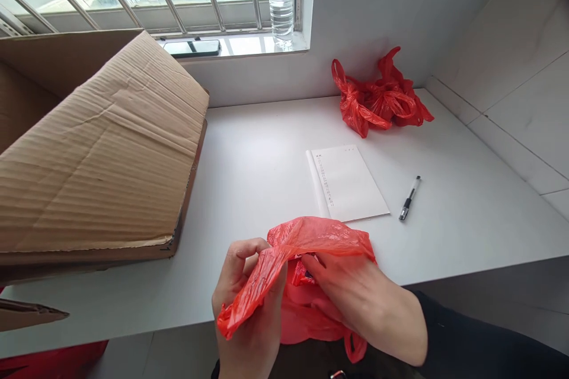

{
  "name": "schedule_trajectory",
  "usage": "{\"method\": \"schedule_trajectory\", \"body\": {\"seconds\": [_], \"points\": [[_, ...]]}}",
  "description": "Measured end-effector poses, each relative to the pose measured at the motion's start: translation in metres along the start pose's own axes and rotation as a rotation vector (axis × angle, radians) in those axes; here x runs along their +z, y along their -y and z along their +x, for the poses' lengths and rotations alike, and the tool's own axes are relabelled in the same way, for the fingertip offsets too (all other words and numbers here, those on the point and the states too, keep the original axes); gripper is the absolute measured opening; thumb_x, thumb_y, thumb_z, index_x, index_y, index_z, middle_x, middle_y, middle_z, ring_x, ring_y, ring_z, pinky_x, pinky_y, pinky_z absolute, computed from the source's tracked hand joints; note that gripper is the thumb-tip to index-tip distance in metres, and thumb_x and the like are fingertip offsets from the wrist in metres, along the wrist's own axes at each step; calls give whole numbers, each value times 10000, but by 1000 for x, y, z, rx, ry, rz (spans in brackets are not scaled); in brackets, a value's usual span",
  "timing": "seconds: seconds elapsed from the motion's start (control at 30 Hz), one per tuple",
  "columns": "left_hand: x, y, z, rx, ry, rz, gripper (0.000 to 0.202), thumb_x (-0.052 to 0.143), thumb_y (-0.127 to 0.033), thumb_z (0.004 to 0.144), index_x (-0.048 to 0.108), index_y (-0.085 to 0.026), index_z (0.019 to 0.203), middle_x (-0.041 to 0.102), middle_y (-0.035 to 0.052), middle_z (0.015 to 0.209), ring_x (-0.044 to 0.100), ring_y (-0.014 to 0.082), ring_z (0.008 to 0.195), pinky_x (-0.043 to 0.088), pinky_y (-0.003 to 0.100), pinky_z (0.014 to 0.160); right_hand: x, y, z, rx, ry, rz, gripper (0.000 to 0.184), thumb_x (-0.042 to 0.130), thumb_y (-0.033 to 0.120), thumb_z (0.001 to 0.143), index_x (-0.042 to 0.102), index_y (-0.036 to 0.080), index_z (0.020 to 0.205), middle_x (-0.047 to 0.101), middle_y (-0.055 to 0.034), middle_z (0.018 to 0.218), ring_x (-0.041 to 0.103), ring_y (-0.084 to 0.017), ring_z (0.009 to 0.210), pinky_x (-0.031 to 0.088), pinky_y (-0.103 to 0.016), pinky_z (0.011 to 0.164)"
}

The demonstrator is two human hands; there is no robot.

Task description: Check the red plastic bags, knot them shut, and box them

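Note:
A thin red plastic bag (320, 234) hangs open at the front edge of the white table. My left hand (249, 302) is closed on the bag's gathered rim and handle, holding its mouth apart. Through the opening reaches my right hand (347, 284), with its fingers mostly hidden inside the bag. Beside those fingers lies a small red wrapped packet (302, 273) with dark print. Whether the right hand grips anything cannot be made out.
On the white table (249, 160) are a white booklet (351, 180), a black-capped pen (409, 198) and knotted red plastic bags (382, 100). A large open cardboard box (111, 154) stands left. The windowsill holds a phone (192, 48) and a clear bottle (281, 6).

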State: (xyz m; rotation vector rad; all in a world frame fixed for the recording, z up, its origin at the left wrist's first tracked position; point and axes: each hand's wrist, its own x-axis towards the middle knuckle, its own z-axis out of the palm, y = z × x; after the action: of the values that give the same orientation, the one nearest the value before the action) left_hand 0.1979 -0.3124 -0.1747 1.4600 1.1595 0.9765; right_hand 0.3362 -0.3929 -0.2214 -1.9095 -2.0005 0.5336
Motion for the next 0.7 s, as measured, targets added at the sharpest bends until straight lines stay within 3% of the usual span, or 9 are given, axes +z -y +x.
{"method": "schedule_trajectory", "body": {"seconds": [0.1, 0.23, 0.37, 0.47, 0.57, 0.7], "points": [[0, -1, 0, -21, 9, -8, 237, 725, -418, 871, 579, -232, 860, 572, -57, 580, 443, 95, 492, 366, 201, 501, 12, -3, 2, 36, -42, -41, 319, 504, 31, 908, 601, 180, 1174, 679, -110, 1231, 652, -261, 1128, 547, -435, 1010], [-2, 1, 4, -27, -15, 15, 245, 735, -431, 859, 592, -233, 856, 595, -50, 624, 468, 96, 491, 374, 197, 495, 20, -8, 8, 54, -66, -33, 341, 489, -21, 886, 628, 225, 1077, 712, -31, 1062, 686, -203, 956, 575, -334, 896], [-3, 2, 6, -12, -29, 29, 242, 741, -435, 849, 598, -241, 867, 566, -66, 607, 425, 88, 493, 383, 180, 504, 7, -1, 11, -4, 107, -102, 276, 582, -46, 816, 636, 200, 930, 722, -16, 972, 680, -187, 763, 550, -303, 634], [-3, 2, 7, -48, -48, 25, 278, 757, -473, 831, 600, -249, 874, 572, -69, 612, 420, 81, 506, 404, 150, 514, -6, 8, 9, -103, 150, -134, 173, 641, 15, 838, 629, 171, 910, 723, -31, 959, 688, -218, 811, 545, -350, 629], [-6, 1, 7, -106, -63, 14, 331, 770, -527, 810, 597, -253, 880, 573, -68, 598, 430, 78, 484, 406, 140, 486, -22, 13, 1, -179, 35, -75, 144, 640, 58, 890, 640, 171, 979, 721, -21, 945, 671, -206, 820, 541, -344, 636], [-8, 6, 10, -180, -68, -31, 395, 796, -573, 769, 602, -258, 905, 616, -60, 646, 460, 75, 480, 417, 133, 462, -46, 10, -17, -250, -272, 170, 220, 560, 59, 973, 652, 186, 1128, 735, -34, 1068, 665, -170, 928, 569, -293, 801]]}}
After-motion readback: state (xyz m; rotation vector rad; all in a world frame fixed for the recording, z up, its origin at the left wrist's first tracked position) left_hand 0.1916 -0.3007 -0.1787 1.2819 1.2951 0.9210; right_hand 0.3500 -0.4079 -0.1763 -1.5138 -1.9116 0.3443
